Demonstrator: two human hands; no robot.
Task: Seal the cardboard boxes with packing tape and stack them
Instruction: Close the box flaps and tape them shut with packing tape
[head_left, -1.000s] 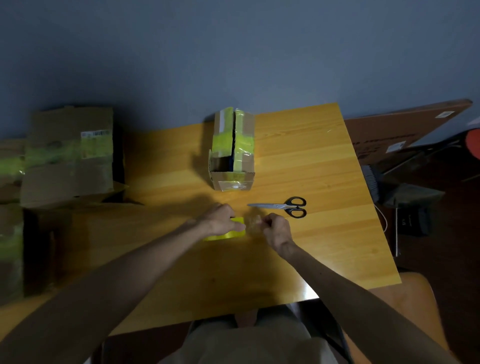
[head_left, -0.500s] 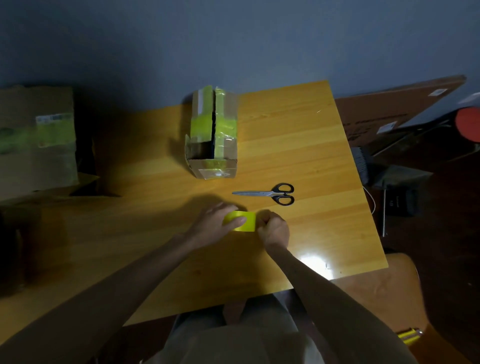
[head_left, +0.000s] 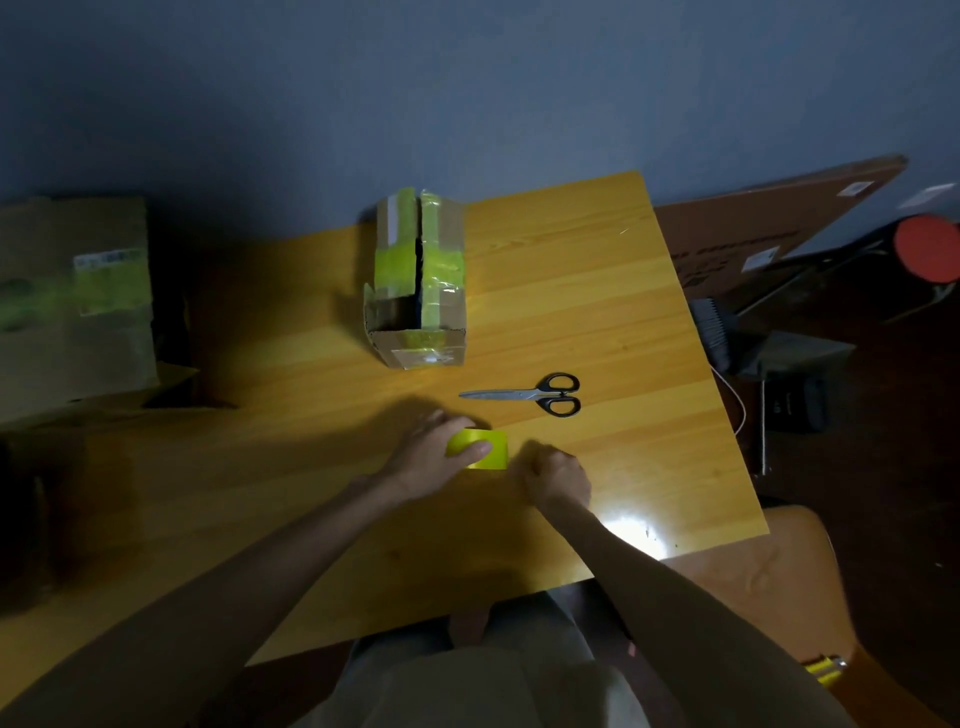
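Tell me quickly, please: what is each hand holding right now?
Left hand: holding the yellow tape roll, thumb over it.
Right hand: curled beside the roll; whether its fingers pinch the tape end cannot be told.

Bare forearms reaching forward, left grip (head_left: 434, 460) clasping tape roll (head_left: 493, 453), thumb across it, right grip (head_left: 556, 475) curled tight beside

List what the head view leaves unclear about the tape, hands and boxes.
Head view, yellow tape roll: partly covered by the left hand gripping it; no loose end shows.
Head view, right hand: fingers curled beside the roll; too dim to tell whether they pinch tape.
Head view, small cardboard box: inside lost in the dark flap gap.
Head view, large cardboard box: blurred, cut by left edge.
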